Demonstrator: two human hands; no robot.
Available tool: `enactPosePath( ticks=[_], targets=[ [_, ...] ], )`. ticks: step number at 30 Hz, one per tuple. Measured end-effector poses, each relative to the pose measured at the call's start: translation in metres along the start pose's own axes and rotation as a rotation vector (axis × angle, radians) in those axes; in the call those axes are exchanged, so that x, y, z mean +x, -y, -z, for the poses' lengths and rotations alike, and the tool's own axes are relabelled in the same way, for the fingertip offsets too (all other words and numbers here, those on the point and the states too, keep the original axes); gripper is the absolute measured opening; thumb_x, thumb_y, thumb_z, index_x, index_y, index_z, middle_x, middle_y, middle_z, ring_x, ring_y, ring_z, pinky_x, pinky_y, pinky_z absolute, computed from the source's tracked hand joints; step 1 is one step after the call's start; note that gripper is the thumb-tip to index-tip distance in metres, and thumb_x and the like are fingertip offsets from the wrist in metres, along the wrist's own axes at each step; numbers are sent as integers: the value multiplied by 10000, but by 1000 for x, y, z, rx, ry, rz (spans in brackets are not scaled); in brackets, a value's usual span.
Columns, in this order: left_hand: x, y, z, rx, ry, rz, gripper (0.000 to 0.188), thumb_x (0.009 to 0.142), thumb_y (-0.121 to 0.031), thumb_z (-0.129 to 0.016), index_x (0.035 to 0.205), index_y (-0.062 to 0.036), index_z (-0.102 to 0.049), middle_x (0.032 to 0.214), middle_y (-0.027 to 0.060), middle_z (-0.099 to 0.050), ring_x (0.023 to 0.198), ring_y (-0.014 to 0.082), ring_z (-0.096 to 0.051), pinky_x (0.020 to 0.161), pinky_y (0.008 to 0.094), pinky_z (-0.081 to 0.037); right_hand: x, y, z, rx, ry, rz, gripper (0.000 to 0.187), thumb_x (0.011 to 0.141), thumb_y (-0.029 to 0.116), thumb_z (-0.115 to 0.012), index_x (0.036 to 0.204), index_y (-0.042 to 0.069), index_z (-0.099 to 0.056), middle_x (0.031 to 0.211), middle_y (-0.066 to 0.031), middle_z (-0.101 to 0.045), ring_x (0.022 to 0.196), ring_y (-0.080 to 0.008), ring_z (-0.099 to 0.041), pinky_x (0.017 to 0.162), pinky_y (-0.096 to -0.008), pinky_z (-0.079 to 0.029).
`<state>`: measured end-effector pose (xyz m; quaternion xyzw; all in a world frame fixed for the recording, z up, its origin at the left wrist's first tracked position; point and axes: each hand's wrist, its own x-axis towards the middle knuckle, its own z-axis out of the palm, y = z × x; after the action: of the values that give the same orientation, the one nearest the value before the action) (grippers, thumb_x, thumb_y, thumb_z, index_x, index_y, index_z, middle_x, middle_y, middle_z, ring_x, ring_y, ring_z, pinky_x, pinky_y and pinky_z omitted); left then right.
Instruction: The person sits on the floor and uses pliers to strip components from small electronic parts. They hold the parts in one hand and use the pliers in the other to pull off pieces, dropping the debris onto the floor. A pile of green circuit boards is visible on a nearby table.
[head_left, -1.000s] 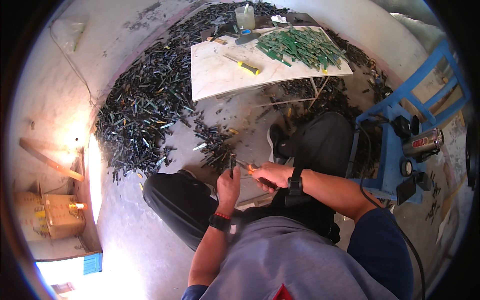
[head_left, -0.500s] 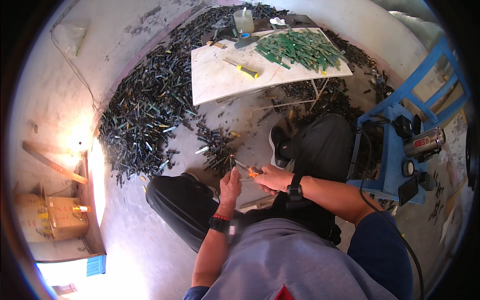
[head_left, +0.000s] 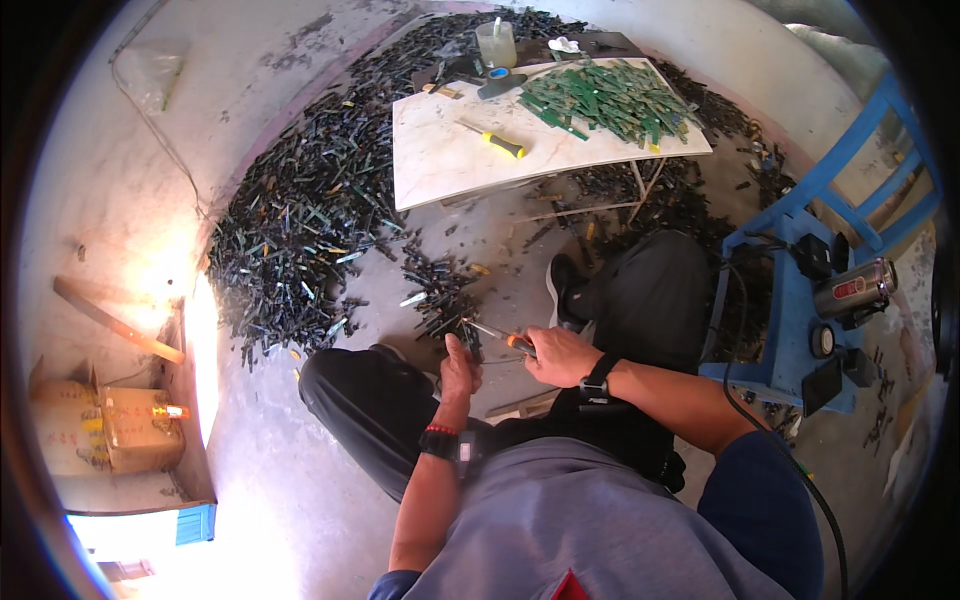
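My right hand [head_left: 562, 357] is wrapped round the orange handle of a screwdriver [head_left: 520, 344]. Its thin metal shaft points left, and the tip reaches the area just above my left fingers. Held upright in my left hand [head_left: 458, 372], thumb on top, is a small dark strip [head_left: 472, 347], mostly hidden by the fingers. Beyond both hands, a small heap of dark strips [head_left: 432, 300] lies on the floor between my knees.
A low white-topped table [head_left: 440, 165] ahead bears a pile of green strips [head_left: 610, 100] and a yellow-handled screwdriver [head_left: 495, 142]. A big heap of dark strips [head_left: 300, 230] covers the floor at left. A blue chair [head_left: 770, 350] with a metal flask [head_left: 855, 288] stands at right.
My right hand has moved a little right, away from my left hand, and more of the screwdriver's shaft shows. The whole view has shifted slightly.
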<state>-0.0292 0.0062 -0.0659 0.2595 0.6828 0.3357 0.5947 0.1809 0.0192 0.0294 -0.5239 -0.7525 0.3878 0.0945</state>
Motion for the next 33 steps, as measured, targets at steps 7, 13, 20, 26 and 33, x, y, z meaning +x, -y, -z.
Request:
enactPosePath(
  ticks=[7,13,20,26,33],
  targets=[
    [-3,-4,3,110,-20,-29,807,810,-764,-283,758,-10,-564,527,8,-441,390,102,-376,370,246,-279,-5,4,3,-130,2,53,270,776,187,-561,940,-24,-525,785,-227,-612,753,-388,-601,675,-474,-465],
    [-5,-15,11,-204,107,84,779,786,-781,-324,763,-35,-547,538,20,-458,427,124,-408,411,241,-315,-6,2,-5,-297,-74,220,196,764,138,-547,870,-24,-524,723,-199,-604,680,-368,-605,594,-459,-473],
    [0,1,14,-97,106,136,675,798,-732,-401,890,-79,-543,583,69,-532,433,158,-454,426,277,-370,-4,4,-14,-478,-128,337,155,790,128,-495,826,-20,-526,705,-183,-597,652,-333,-615,568,-424,-479],
    [-11,-12,11,-20,113,190,720,793,-736,-395,756,-37,-565,578,65,-524,446,153,-456,438,269,-378,-2,5,-13,-519,-143,353,157,792,123,-486,829,-23,-528,710,-180,-594,644,-330,-612,572,-424,-481],
    [-4,-3,12,-227,250,189,648,853,-631,-383,734,-19,-558,561,67,-493,445,170,-416,442,288,-334,-1,7,-13,-471,-128,314,144,796,112,-490,843,-16,-533,708,-187,-592,659,-345,-611,585,-439,-483]
  ],
)
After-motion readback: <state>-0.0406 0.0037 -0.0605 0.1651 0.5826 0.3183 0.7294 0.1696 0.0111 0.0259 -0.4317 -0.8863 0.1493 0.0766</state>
